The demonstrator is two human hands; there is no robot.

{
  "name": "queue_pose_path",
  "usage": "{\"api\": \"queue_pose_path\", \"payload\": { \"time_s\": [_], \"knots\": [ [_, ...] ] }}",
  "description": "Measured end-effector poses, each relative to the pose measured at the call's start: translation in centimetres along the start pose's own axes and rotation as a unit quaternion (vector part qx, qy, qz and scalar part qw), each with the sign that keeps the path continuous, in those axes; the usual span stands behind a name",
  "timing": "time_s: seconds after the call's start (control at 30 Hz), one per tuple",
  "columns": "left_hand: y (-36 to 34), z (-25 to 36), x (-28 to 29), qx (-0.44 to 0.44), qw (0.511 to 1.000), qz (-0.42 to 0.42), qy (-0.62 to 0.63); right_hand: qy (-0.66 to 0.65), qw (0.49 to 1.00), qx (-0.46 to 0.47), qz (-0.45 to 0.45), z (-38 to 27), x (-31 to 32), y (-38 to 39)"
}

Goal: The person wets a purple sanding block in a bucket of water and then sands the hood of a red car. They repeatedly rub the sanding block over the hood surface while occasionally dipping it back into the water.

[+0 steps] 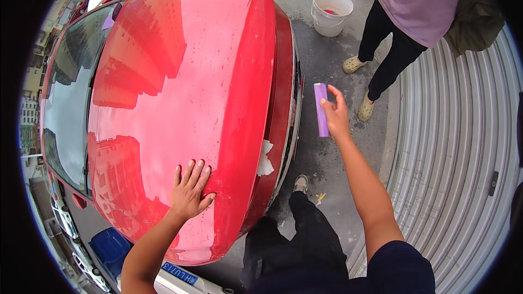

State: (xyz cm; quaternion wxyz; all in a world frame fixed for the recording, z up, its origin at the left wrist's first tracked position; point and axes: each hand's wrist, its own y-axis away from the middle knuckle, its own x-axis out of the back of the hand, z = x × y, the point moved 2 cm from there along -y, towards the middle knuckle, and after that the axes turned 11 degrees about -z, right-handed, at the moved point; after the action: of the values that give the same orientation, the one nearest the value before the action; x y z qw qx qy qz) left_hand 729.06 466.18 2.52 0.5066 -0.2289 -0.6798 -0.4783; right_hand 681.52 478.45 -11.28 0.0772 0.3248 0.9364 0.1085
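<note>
A glossy red car bonnet [180,87] fills the left and middle of the view, with building reflections on it. My left hand [189,189] lies flat on the near part of the bonnet, fingers spread. My right hand [336,117] is raised over the wet pavement to the right of the car and grips a flat purple block [321,109] held upright. A white patch [265,159] shows on the car's front edge between my hands.
A white bucket [331,12] stands on the ground beyond the car's front. Another person in a lilac top and black trousers [400,32] stands at the upper right. A ribbed metal shutter [463,147] runs along the right. The windscreen [68,92] is at the left.
</note>
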Motion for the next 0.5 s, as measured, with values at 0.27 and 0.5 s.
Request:
{"api": "queue_pose_path", "payload": {
  "time_s": [0.27,0.5],
  "knots": [
    [-23.3,4.6,8.0,-0.022,0.995,0.1,0.021,-0.147,0.972,-0.181,0.026,10.8,10.9,21.0],
    [-37.4,5.8,10.3,0.031,0.986,0.158,-0.037,-0.256,0.957,-0.134,-0.019,9.9,7.8,25.2]
  ]
}}
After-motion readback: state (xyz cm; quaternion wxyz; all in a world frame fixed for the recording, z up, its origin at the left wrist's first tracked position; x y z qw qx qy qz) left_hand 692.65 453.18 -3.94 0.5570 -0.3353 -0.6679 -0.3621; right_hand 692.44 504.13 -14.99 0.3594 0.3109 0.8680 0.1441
